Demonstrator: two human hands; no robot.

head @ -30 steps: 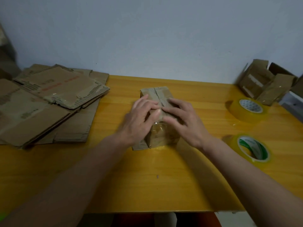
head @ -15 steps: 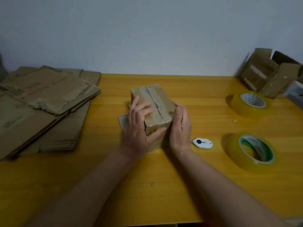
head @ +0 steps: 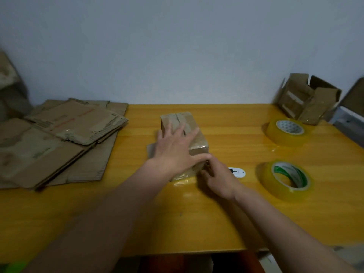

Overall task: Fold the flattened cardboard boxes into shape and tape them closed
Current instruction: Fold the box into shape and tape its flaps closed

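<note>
Nearest the camera, lower centre of the frame, both forearms reach up and inward over the table (head: 197, 223) and meet at the box (head: 197, 143), which sits at centre frame. The right hand (head: 218, 179) is at the box's near right corner, fingers curled toward the taped near face; whether they pinch a tape end or only press it flat cannot be told, since the fingertips are hidden against the box. The left hand (head: 175, 148) lies spread and flat on the box top, fingers straight, thumb stretched along the near top edge toward the right hand — it holds the box down. The box's long axis runs from the near edge up toward the wall, tilted slightly left; a flap or card scrap shows at its left base. Judgement: the tape is being smoothed at the near end, and the right hand is the nearer to that face. Just right of the right hand lies a cutter (head: 237, 172); further right, the near roll (head: 286, 179), then the far roll (head: 287, 132). Upper left — the flat stack (head: 59, 138). Upper right, a half-formed carton (head: 307, 99).
</note>
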